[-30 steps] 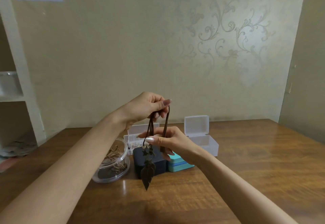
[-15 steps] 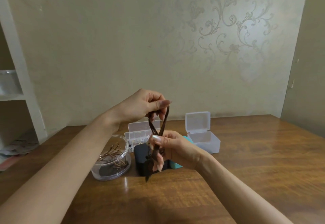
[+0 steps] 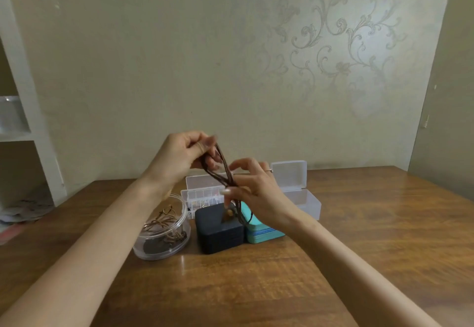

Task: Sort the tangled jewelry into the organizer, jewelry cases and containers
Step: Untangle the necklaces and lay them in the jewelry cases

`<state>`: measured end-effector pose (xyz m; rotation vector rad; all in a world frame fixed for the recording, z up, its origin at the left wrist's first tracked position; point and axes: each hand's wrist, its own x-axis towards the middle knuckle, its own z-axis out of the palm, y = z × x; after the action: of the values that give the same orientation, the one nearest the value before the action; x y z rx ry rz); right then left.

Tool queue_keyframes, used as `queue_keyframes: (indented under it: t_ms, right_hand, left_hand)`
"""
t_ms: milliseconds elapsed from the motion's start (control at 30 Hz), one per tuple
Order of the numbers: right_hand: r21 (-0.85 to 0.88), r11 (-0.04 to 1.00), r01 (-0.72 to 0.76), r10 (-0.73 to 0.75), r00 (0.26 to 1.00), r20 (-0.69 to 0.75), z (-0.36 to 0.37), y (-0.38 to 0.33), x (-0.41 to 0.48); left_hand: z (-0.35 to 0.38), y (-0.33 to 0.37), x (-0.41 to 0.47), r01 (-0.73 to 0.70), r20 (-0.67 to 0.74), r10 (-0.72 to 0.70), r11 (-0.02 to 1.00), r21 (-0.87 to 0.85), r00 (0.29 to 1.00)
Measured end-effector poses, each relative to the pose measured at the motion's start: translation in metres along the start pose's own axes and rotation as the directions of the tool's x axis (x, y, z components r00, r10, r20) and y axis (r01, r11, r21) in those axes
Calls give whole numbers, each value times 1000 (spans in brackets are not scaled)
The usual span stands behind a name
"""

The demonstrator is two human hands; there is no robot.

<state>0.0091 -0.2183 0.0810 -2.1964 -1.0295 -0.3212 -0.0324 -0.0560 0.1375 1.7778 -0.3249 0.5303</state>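
Observation:
A dark brown cord necklace (image 3: 222, 170) is stretched between both hands above the table. My left hand (image 3: 183, 157) pinches its upper loop, raised over the containers. My right hand (image 3: 252, 192) grips the cords lower down, and the pendant (image 3: 228, 214) hangs under it in front of the black jewelry case (image 3: 220, 234). A teal jewelry case (image 3: 259, 234) sits right of the black one, partly behind my right hand. A round clear container (image 3: 164, 231) at left holds brown cords. A compartment organizer (image 3: 202, 194) stands open behind the cases.
A clear rectangular box (image 3: 300, 195) with its lid up stands at the right of the group on the wooden table (image 3: 346, 262). White shelves (image 3: 23, 131) rise at the far left. The wall is close behind the table.
My right hand gathered the hanging pendant upward and moved up the cords. My left hand shifted slightly left while keeping its pinch on the loop.

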Motion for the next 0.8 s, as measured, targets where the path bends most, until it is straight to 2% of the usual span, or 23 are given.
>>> queue_keyframes:
  t_ms: [33, 67, 133, 233, 300, 367, 400, 467, 500, 567, 600, 667, 700, 733, 800]
  right_hand:
    - [240, 971, 3, -1, 1000, -9, -4, 0, -1]
    - [475, 880, -7, 18, 1000, -20, -6, 0, -1]
    - [744, 668, -17, 88, 995, -56, -8, 2, -1]
    - [892, 447, 61, 91, 989, -113, -1, 3, 8]
    - [951, 296, 90, 49, 993, -109, 3, -3, 16]
    - [988, 144, 63, 12, 998, -66, 11, -8, 24]
    - [995, 93, 34, 3, 999, -35, 17, -10, 29]
    - [996, 82, -27, 6, 1000, 26, 28, -12, 40]
    - [991, 117, -58, 20, 998, 56, 34, -14, 48]
    - [974, 212, -86, 52, 996, 77, 40, -19, 65]
    - [966, 242, -90, 60, 995, 77, 44, -22, 76]
    - [954, 286, -88, 85, 994, 66, 56, -28, 97]
    - [947, 311, -84, 97, 994, 56, 67, -33, 111]
    - [938, 337, -85, 110, 993, 51, 77, -35, 120]
    - [914, 394, -97, 118, 992, 55, 105, -42, 140]
  left_hand:
    - [-5, -1, 0, 15, -47, -18, 998, -63, 999]
    - [-8, -4, -1, 32, -82, -41, 994, -108, 996]
    - [-14, -13, -4, 68, -128, -93, 980, -189, 987]
    - [-13, -34, -14, 157, -138, -211, 933, -324, 968]
    - [-9, -48, -24, 250, -32, -279, 901, -356, 960]
    - [-2, -59, -32, 346, 115, -326, 872, -347, 938]
    - [0, -63, -36, 374, 145, -345, 859, -348, 927]
    - [-6, -72, -37, 365, 115, -346, 876, -314, 931]
    - [-15, -79, -37, 305, 41, -306, 912, -274, 951]
    - [-34, -97, -38, 106, -197, -130, 986, -127, 972]
    - [-44, -109, -41, 5, -341, -10, 1000, -15, 940]
    - [-59, -133, -50, -114, -541, 234, 962, 247, 808]
    - [-68, -144, -54, -113, -570, 333, 915, 386, 751]
    - [-71, -156, -58, -64, -568, 381, 865, 498, 730]
    - [-82, -175, -62, 66, -565, 356, 802, 593, 744]
